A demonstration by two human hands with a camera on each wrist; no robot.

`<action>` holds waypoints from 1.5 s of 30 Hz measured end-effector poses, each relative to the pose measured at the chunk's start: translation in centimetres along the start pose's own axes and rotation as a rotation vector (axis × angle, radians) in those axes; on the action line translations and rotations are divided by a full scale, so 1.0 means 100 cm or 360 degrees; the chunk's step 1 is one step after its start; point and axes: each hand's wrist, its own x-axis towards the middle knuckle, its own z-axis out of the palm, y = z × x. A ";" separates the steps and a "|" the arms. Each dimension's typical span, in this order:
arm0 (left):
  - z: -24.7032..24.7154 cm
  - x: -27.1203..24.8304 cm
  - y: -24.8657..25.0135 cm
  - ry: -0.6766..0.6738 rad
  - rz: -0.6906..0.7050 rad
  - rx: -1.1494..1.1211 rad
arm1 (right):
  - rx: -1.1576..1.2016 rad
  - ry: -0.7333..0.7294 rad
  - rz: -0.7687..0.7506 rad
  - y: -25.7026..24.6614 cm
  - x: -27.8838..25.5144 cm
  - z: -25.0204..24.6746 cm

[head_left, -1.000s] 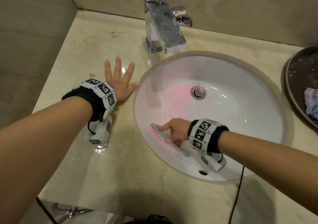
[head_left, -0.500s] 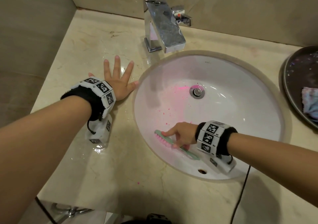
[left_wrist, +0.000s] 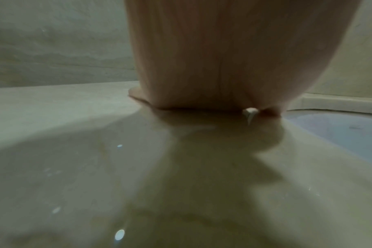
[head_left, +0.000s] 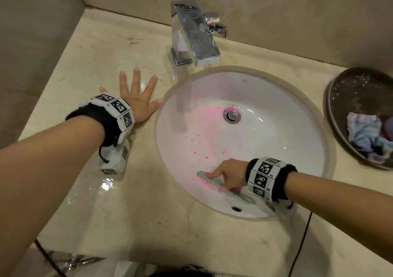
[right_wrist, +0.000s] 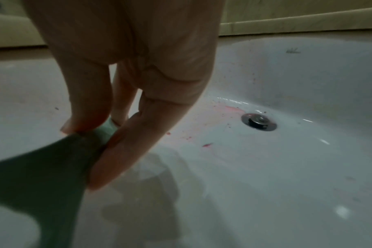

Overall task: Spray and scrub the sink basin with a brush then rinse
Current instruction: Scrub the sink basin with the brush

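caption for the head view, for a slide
Right hand scrubs the pink-spattered sink basin with a green brush; left hand lies flat on the countertop.

I was working in a bathroom: a white sink (head_left: pixel 276 110) set in a marble counter (head_left: pixel 89 68), chrome tap (head_left: pixel 195 36) against tiled walls.

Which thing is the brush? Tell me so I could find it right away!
Look into the white sink, at the side closest to the person. The brush lies there against the basin, held by the right hand. It is the only long thing there: mint-green back, pink bristles.
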 end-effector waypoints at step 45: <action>0.001 -0.004 0.001 0.0044 0.0007 -0.0030 | 0.0186 0.0138 -0.0121 -0.007 0.028 -0.010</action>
